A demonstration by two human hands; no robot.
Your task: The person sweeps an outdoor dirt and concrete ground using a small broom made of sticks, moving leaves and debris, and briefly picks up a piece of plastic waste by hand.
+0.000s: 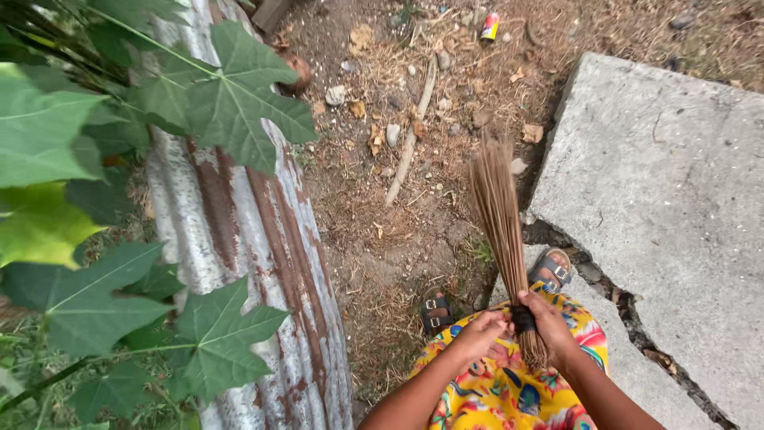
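A stick broom (pixel 500 215) made of thin brown ribs points away from me, its splayed tips over the dirt. Both hands meet at its bound end, low in the head view. My right hand (pixel 547 318) grips the bundle around its dark binding band. My left hand (pixel 481 330) touches the same end from the left, fingers curled against it. Below the hands lies my bright yellow flowered garment (pixel 493 394).
A rusty corrugated metal sheet (pixel 255 239) runs along the left, with large green leaves (pixel 231 95) over it. A cracked concrete slab (pixel 668 191) fills the right. Dry grass, stones and a stick (pixel 410 139) litter the dirt. My sandalled feet (pixel 551 269) stand at the slab's edge.
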